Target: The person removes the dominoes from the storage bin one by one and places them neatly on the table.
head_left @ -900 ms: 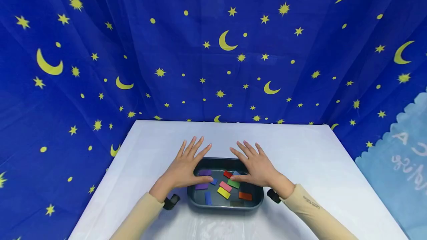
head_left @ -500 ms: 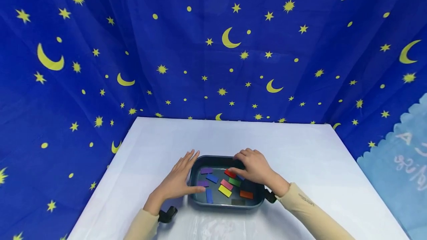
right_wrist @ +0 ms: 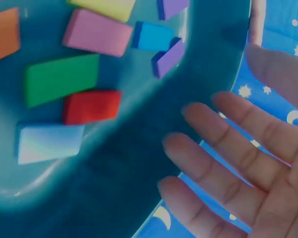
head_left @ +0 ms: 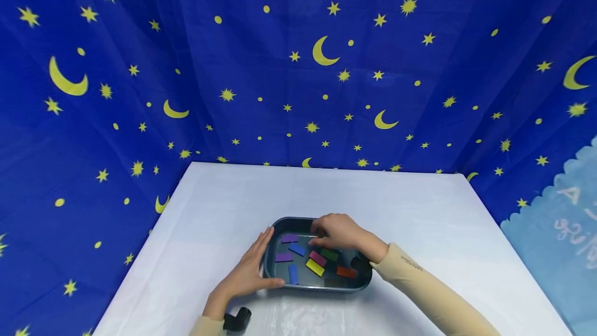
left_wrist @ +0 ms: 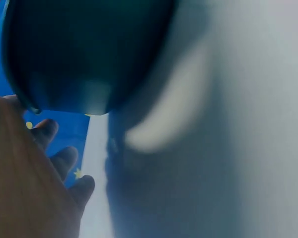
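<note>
A dark, rounded rectangular tray (head_left: 322,290) holds several flat coloured blocks. My left hand (head_left: 244,274) lies along its left side, fingers straight and thumb at the near rim. My right hand (head_left: 339,229) hovers over the back right of the tray with fingers bent down. In the right wrist view those fingers hold nothing, and a red block (right_wrist: 92,107) lies on the tray floor beside a green block (right_wrist: 62,80) and a light blue block (right_wrist: 49,144). Pink (head_left: 317,259) and yellow (head_left: 315,267) blocks lie side by side mid-tray.
Purple (head_left: 289,238) and blue (head_left: 293,275) blocks sit at the tray's left, an orange block (head_left: 346,272) at its right. A white table (head_left: 233,191) carries the tray. Behind it hangs a blue cloth (head_left: 261,77) with yellow moons and stars.
Both hands were spread over the tray. My left hand has come down to the tray's left side; my right hand has bent its fingers and moved left over the red block.
</note>
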The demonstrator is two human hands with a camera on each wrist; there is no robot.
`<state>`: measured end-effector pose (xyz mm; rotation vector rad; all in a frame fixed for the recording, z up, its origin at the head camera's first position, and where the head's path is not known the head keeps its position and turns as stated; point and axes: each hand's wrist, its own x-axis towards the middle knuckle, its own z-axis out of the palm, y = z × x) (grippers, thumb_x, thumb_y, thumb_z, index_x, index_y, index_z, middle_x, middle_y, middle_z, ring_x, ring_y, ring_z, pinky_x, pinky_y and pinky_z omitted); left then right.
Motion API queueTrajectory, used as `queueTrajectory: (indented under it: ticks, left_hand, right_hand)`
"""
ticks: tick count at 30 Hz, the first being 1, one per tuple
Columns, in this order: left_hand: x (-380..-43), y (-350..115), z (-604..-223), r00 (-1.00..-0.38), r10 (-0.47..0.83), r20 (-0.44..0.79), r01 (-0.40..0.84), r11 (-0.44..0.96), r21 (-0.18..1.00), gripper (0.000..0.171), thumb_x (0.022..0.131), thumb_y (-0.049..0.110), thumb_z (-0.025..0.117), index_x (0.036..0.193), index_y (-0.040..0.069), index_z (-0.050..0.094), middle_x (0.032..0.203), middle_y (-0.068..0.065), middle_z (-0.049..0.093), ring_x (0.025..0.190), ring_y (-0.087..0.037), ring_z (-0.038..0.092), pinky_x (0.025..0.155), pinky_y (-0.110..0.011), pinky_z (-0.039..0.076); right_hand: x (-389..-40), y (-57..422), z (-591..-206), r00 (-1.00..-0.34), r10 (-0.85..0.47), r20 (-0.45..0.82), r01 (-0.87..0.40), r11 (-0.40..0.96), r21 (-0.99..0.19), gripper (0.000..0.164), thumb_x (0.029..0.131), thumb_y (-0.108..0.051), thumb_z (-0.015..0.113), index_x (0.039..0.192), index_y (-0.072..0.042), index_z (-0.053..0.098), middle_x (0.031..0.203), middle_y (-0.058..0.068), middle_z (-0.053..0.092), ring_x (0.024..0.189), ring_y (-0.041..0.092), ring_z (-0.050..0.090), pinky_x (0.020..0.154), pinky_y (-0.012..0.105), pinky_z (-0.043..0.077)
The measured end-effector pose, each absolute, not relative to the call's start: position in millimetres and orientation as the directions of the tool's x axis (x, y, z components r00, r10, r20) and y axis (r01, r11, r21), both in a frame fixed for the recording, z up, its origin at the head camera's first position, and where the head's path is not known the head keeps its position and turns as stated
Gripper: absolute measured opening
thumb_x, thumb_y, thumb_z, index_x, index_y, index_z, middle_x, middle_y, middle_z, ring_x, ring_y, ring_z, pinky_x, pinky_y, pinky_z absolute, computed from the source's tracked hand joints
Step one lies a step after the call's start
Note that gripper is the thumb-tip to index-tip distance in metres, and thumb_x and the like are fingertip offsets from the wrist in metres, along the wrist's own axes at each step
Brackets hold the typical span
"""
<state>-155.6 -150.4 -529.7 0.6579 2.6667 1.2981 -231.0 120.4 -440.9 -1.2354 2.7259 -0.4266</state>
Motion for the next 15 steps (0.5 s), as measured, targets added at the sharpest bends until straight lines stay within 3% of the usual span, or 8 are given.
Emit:
queueTrajectory:
  ticks: [6, 12, 15]
  left_hand:
    - [-155, -151, -541, -0.918, 0.389, 0.076, 0.277, 0.492, 0.826, 0.114, 0.071, 0.048, 0.08, 0.153, 0.031, 0.003, 0.158, -0.008, 0.006, 0.141, -0.033, 0.004, 0.104, -0.065, 0.016]
    - [-154, -149, -548, -0.923, 0.382, 0.036, 0.212, 0.43, 0.877, 0.11, 0.074, 0.04, 0.079, 0.152, 0.039, 0.003, 0.157, -0.014, 0.006, 0.139, -0.042, 0.003, 0.101, -0.07, 0.013]
    - [-153, -148, -549, -0.93, 0.366, 0.043, 0.209, 0.426, 0.88, 0.108, 0.073, 0.04, 0.08, 0.152, 0.039, 0.007, 0.155, -0.018, 0.012, 0.137, -0.047, 0.01, 0.1, -0.07, 0.016]
  right_hand:
    - [-235, 101, -445, -0.602, -0.795, -0.082, -0.718, 0.583, -0.38, 0.022, 0.087, -0.03, 0.07, 0.097, -0.01, 0.07, 0.076, -0.01, 0.061, 0.064, 0.002, 0.053, 0.058, 0.023, 0.046]
    - [-241, 88, -462, -0.562, -0.803, -0.2, -0.659, 0.58, -0.479, 0.014, 0.086, -0.022, 0.072, 0.094, -0.011, 0.069, 0.076, -0.013, 0.061, 0.064, -0.001, 0.054, 0.061, 0.018, 0.046]
    - [-242, 82, -471, -0.528, -0.812, -0.248, -0.634, 0.571, -0.522, 0.014, 0.085, -0.019, 0.073, 0.095, -0.009, 0.069, 0.077, -0.012, 0.062, 0.065, -0.002, 0.055, 0.062, 0.016, 0.047]
